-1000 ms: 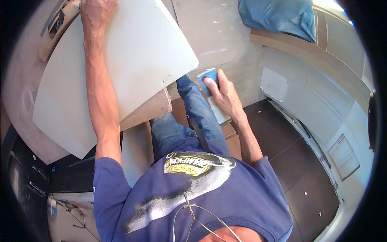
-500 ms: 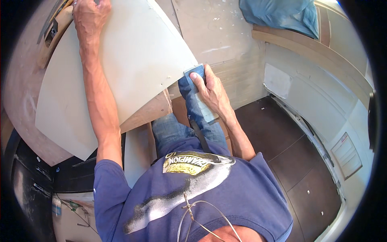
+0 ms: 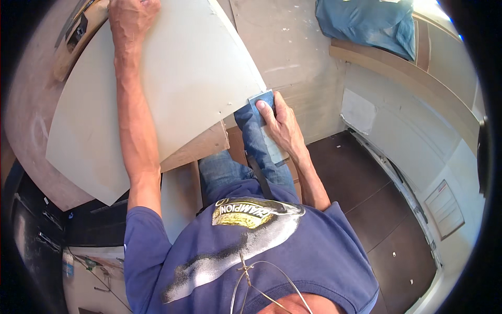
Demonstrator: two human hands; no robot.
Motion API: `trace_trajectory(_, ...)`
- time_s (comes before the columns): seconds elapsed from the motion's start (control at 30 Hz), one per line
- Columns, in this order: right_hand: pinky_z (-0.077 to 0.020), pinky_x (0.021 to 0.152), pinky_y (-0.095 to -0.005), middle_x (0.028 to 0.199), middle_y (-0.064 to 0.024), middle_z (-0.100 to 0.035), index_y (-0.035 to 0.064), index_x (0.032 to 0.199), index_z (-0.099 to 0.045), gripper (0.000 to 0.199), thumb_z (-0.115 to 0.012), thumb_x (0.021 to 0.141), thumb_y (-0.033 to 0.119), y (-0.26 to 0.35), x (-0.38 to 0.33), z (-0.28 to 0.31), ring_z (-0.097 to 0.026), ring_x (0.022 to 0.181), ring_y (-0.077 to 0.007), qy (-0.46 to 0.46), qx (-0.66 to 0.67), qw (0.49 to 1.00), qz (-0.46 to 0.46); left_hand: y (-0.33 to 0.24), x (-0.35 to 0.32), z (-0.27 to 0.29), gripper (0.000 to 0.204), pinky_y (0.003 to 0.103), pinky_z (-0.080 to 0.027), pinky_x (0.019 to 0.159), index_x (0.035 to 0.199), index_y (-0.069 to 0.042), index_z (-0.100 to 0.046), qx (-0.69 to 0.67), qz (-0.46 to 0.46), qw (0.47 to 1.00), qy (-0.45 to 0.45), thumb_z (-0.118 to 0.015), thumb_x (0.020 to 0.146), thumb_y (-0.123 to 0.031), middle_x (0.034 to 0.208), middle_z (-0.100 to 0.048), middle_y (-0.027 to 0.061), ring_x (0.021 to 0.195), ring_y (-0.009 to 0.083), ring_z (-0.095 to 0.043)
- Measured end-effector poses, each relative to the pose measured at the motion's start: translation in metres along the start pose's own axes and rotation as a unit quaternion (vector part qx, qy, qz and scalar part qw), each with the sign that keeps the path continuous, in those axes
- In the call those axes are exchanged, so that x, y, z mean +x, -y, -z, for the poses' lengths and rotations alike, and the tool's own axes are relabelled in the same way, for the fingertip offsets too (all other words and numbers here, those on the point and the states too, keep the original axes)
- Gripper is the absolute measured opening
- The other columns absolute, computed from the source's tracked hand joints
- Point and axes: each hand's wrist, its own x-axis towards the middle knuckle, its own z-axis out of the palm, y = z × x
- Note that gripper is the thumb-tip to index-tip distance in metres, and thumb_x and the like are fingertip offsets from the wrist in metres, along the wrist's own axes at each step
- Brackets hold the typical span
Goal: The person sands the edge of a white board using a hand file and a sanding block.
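the pale grey panel (image 3: 172,89) looks stiff, thin and light, smooth-faced with one curved edge; best held by its far edge. it rests on a wooden support above the knees. the left hand (image 3: 130,21) presses flat on its top; the right hand (image 3: 280,123) grips a blue sanding block (image 3: 260,100) against its corner.

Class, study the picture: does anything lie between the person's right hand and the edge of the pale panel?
Yes. A blue sanding block sits under the right hand, pressed against the lower right edge of the pale panel. The left hand lies flat on the panel's top, nothing visible between them.
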Motion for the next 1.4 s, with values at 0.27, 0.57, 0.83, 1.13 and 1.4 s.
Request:
trace_trajectory(0.27, -0.0498, 0.069, -0.0478, 0.078, -0.0249, -0.066, 0.0008, 0.107, -0.052, 0.040, -0.059, 0.108, 0.040, 0.008, 0.008, -0.006, -0.066, 0.073, -0.0415, -0.018, 0.018, 1.000, 0.015, -0.004, 0.001, 0.001, 0.039, 0.051, -0.050, 0.104, 0.115, 0.006, -0.072, -0.013, 0.018, 1.000, 0.020, -0.052, 0.110, -0.027, 0.114, -0.071, 0.0244, 0.114, 0.0392, -0.066)
trace_trajectory(0.57, -0.0501, 0.070, -0.0476, 0.079, -0.0255, -0.066, -0.0006, 0.109, -0.052, 0.041, -0.058, 0.108, 0.040, -0.002, 0.005, 0.005, -0.066, 0.074, -0.0408, 0.005, -0.004, 1.000, 0.004, -0.005, 0.005, 0.002, 0.036, 0.050, -0.051, 0.100, 0.112, 0.006, -0.072, -0.014, 0.002, 1.000, 0.020, -0.053, 0.109, -0.024, 0.111, -0.072, 0.0235, 0.109, 0.0376, -0.067)
trace_trajectory(0.83, -0.0505, 0.070, -0.0480, 0.080, -0.0259, -0.066, -0.0015, 0.110, -0.052, 0.044, -0.059, 0.108, 0.041, 0.001, 0.007, 0.001, -0.067, 0.074, -0.0404, -0.014, 0.013, 1.000, 0.004, -0.007, 0.003, -0.004, 0.037, 0.049, -0.051, 0.098, 0.111, 0.006, -0.072, 0.000, -0.028, 1.000, -0.009, -0.052, 0.109, -0.025, 0.109, -0.072, 0.0231, 0.106, 0.0377, -0.067)
trace_trajectory(1.13, -0.0501, 0.070, -0.0498, 0.079, -0.0256, -0.067, 0.0006, 0.104, -0.050, 0.040, -0.060, 0.107, 0.040, 0.001, 0.012, 0.009, -0.067, 0.075, -0.0435, 0.015, -0.025, 0.999, 0.013, -0.009, -0.001, -0.002, 0.042, 0.050, -0.049, 0.104, 0.115, 0.005, -0.072, -0.010, 0.003, 1.000, 0.017, -0.050, 0.111, -0.029, 0.113, -0.072, 0.0239, 0.113, 0.0387, -0.066)
trace_trajectory(1.4, -0.0514, 0.071, -0.0465, 0.082, -0.0232, -0.068, 0.0004, 0.111, -0.054, 0.037, -0.060, 0.108, 0.037, 0.000, 0.009, -0.012, -0.069, 0.075, -0.0358, -0.052, 0.046, 0.996, 0.054, 0.012, -0.004, -0.015, 0.041, 0.050, -0.047, 0.107, 0.118, 0.005, -0.071, 0.062, -0.042, 0.997, -0.021, -0.049, 0.111, -0.029, 0.121, -0.070, 0.0239, 0.119, 0.0380, -0.064)
